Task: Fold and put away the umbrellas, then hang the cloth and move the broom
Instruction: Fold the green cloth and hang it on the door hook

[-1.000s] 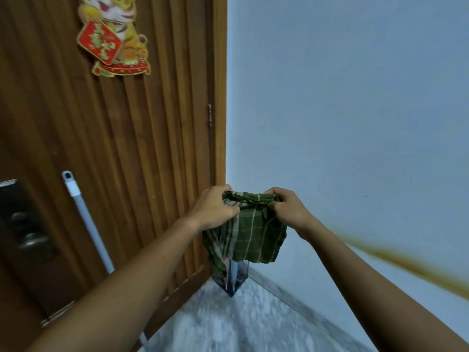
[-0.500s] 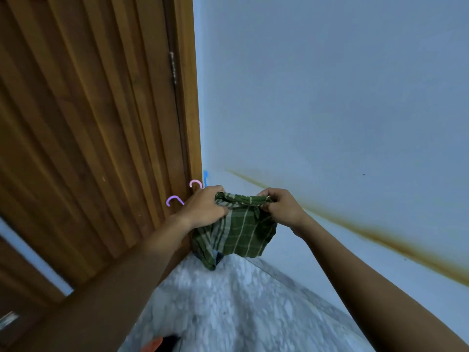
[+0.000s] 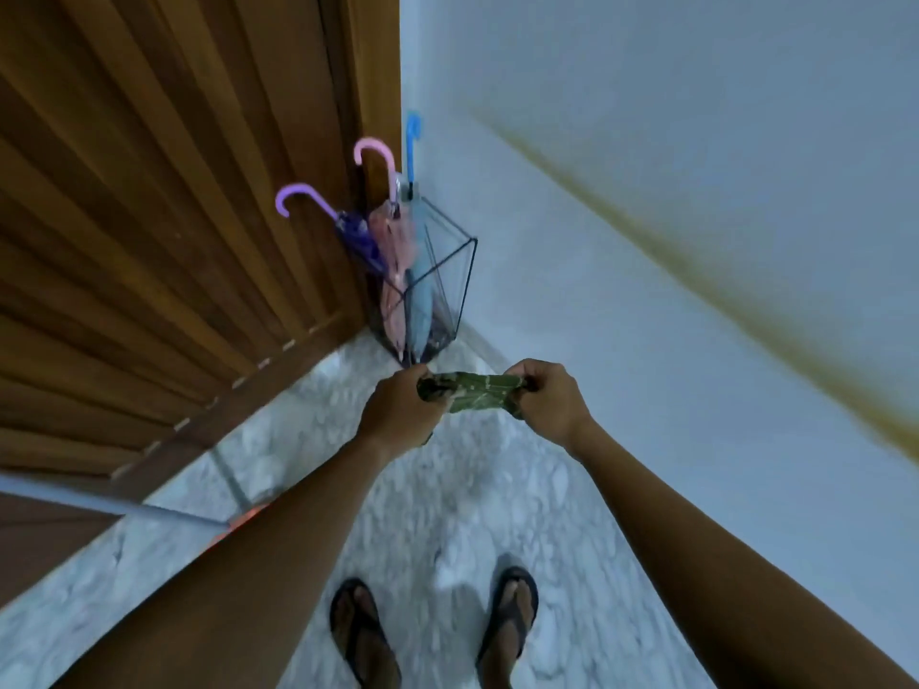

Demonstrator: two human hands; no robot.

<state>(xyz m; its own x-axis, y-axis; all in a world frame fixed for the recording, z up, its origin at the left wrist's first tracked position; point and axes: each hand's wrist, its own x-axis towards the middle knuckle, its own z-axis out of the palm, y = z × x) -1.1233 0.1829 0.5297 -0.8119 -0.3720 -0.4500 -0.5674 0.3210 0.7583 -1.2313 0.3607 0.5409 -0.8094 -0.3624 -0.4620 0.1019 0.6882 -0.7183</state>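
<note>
A green checked cloth [image 3: 475, 392] is stretched between my two hands over the floor. My left hand [image 3: 400, 410] grips its left end and my right hand [image 3: 549, 397] grips its right end. Just beyond them a wire umbrella stand [image 3: 460, 271] sits in the corner. It holds three folded umbrellas: a purple one [image 3: 355, 236], a pink one [image 3: 393, 251] and a pale blue one [image 3: 417, 290]. The broom's grey handle [image 3: 99, 502] runs along the lower left, with an orange part [image 3: 243, 519] showing behind my left forearm.
A slatted wooden door [image 3: 174, 216] fills the left side. A pale wall [image 3: 671, 216] with a brown streak is on the right. The floor is grey marble [image 3: 437, 499]. My feet in dark sandals [image 3: 509, 614] stand at the bottom.
The view has tilted down from the door to the floor, so the umbrella stand and my feet now show. Both hands still hold the cloth, now bunched into a narrower strip.
</note>
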